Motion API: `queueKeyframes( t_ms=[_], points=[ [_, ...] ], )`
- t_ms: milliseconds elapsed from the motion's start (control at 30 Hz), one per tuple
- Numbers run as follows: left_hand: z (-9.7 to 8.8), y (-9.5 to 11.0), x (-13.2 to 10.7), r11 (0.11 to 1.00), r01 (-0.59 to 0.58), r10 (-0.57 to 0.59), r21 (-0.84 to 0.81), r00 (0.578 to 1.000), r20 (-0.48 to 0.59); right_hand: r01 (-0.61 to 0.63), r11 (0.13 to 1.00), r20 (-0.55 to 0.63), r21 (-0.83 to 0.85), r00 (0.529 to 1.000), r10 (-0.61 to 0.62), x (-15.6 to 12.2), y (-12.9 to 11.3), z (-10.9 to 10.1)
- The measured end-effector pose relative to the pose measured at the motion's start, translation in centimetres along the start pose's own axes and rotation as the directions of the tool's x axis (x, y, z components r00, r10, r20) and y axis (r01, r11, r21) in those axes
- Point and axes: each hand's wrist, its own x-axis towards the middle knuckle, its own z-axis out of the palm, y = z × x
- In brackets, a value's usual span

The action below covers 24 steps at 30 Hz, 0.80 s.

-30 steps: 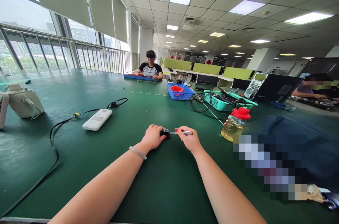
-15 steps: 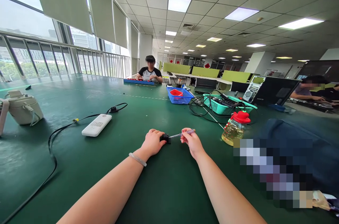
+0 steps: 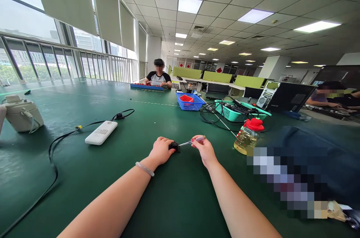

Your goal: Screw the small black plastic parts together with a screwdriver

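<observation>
My left hand (image 3: 161, 150) is closed on a small black block-shaped part (image 3: 174, 147) and keeps it against the green tabletop (image 3: 177, 189). What kind of part it is, I cannot make out. In my right hand (image 3: 204, 151) is a screwdriver (image 3: 198, 139) with a clear purplish handle, pinched between thumb and fingers. Its thin metal shaft points left, and the tip meets or nearly meets the right side of the black part. A pale bangle circles my left wrist.
Left of my hands lie a white power bank (image 3: 101, 132) and a black cable (image 3: 54, 148), with a beige bottle (image 3: 22, 114) beyond. To the right stand a red-lidded jar (image 3: 247, 138), a teal basket (image 3: 230, 115) and a blue basket (image 3: 191, 106). A person (image 3: 158, 77) sits across the table.
Both hands keep their hold on the black part and the screwdriver. The right-hand grip and the handle have turned very slightly. The whole view has shifted a little.
</observation>
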Motion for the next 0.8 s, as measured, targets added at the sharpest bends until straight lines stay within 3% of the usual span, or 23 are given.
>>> queueKeyframes(
  t_ms=[200, 800],
  points=[
    [0.1, 0.0, 0.05, 1.0, 0.017, -0.017, -0.009, 1.0, 0.009, 0.039, 0.993, -0.006, 0.114, 0.999, -0.039, -0.06, -0.16, 0.15],
    [0.22, -0.36, -0.06, 1.0, 0.002, -0.002, -0.018, 1.0, -0.009, 0.053, 0.992, -0.031, 0.118, 0.998, -0.05, -0.1, -0.31, 0.0]
  ],
)
